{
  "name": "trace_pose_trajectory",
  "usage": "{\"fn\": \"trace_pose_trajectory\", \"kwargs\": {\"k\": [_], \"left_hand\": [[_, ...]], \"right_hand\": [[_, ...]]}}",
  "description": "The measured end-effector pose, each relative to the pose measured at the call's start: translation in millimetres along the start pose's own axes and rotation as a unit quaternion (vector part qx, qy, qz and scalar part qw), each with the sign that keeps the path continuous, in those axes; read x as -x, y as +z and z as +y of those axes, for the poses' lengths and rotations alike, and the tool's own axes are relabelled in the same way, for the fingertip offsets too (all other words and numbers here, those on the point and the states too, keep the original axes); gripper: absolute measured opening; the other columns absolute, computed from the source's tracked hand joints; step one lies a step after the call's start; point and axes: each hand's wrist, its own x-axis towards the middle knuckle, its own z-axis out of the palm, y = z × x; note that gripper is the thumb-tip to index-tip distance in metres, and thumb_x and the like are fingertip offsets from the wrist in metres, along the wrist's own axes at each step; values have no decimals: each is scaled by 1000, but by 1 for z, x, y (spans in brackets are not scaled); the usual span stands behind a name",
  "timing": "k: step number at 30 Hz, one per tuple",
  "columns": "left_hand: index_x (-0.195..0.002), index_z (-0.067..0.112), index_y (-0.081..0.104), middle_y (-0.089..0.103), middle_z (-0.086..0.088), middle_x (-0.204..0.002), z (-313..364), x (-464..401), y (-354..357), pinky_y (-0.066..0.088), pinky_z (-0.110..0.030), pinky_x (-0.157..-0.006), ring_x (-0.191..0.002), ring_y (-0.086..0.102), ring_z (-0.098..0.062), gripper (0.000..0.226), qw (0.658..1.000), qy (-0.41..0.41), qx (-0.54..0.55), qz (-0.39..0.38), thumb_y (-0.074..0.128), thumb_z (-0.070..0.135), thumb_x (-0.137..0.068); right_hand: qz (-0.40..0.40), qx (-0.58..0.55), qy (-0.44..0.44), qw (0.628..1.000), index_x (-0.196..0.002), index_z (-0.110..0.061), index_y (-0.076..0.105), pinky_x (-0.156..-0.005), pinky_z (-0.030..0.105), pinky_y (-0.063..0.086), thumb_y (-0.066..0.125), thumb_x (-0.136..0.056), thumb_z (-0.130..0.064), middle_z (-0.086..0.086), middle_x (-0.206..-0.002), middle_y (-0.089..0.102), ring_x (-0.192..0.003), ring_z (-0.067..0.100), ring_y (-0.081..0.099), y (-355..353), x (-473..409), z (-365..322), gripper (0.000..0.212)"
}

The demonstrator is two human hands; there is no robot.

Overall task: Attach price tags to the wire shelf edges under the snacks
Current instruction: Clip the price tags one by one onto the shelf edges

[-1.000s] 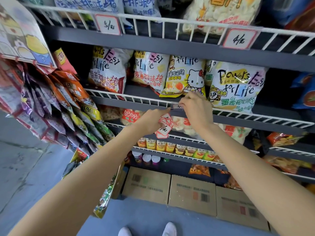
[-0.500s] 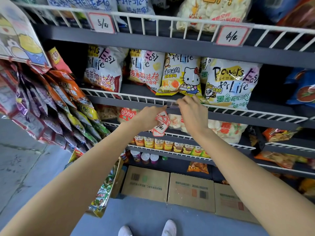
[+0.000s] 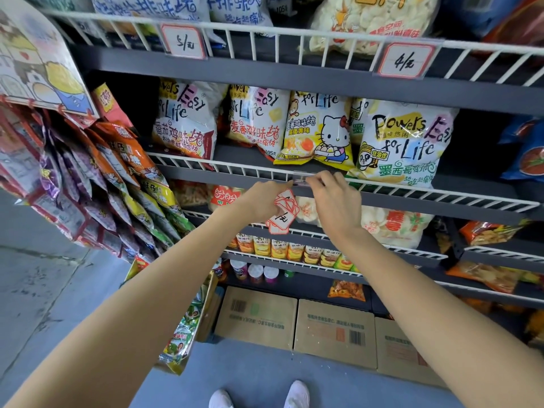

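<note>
My left hand [image 3: 259, 200] grips a small bunch of red-bordered white price tags [image 3: 282, 214] just below the white wire shelf edge [image 3: 223, 167] of the middle shelf. My right hand [image 3: 335, 198] is at that edge, its fingertips pinching a clear plastic tag clip [image 3: 300, 179] against the wire, under the yellow cat-print snack bag [image 3: 319, 134]. Two tags hang on the top shelf's wire edge: one on the left [image 3: 184, 42] and one on the right [image 3: 406, 60].
Snack bags [image 3: 184, 125] fill the middle shelf, with a large white bag [image 3: 403, 145] at the right. Hanging snack strips [image 3: 97, 184] crowd the left side. Lower shelves hold cans [image 3: 279, 247]. Cardboard boxes [image 3: 332, 331] stand on the floor by my shoes [image 3: 297, 393].
Both hands have stayed at the middle shelf's wire edge; the right hand has shifted slightly along the clip. The camera view has dipped a little.
</note>
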Motion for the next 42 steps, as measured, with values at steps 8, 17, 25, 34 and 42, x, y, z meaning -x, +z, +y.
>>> {"fn": "trace_pose_trajectory", "kwargs": {"k": [8, 17, 25, 34, 42], "left_hand": [[-149, 20, 19, 40, -17, -145, 13, 6, -5, 41, -39, -97, -117, 53, -33, 69, 999, -20, 15, 27, 55, 8, -92], [-112, 5, 60, 66, -13, -109, 32, 25, -16, 46, -31, -76, -97, 62, -30, 24, 956, -66, 183, 218, 60, 12, -89], [-87, 18, 61, 69, -4, -90, 105, 75, -32, 56, -25, -76, -83, 66, -16, 15, 812, 15, 534, 235, 59, 4, -90], [-88, 19, 62, 69, 0, -89, 200, 135, -33, 56, -22, -78, -84, 65, -12, 16, 794, 102, 556, 223, 55, 6, -93], [-100, 15, 63, 70, 0, -90, 267, 174, -18, 56, -26, -78, -81, 65, -12, 11, 814, 149, 508, 241, 55, 11, -94]], "right_hand": [[-57, -5, 22, 998, -103, -2, 66, -45, 31, 48, 79, -55, 7, 12, -101, 62, -87, 27, 60, -10, 10, -8, 51], [-152, -377, 110, 907, -111, -12, 68, -84, 35, 49, 56, -91, -11, 7, -110, 67, -100, 21, 62, -40, -3, 17, 24], [-62, -613, 190, 764, -98, -12, 60, -55, 14, 50, 69, -83, -13, 4, -75, 67, -55, 6, 63, -130, 18, 39, 18], [34, -602, 208, 770, -89, -17, 60, -74, 36, 57, 73, -80, -12, 13, -75, 68, -61, 14, 66, -210, 74, 80, 17], [69, -586, 201, 782, -75, -15, 65, -73, 39, 56, 71, -81, -13, 12, -69, 67, -65, 19, 66, -270, 130, 116, 9]]}}
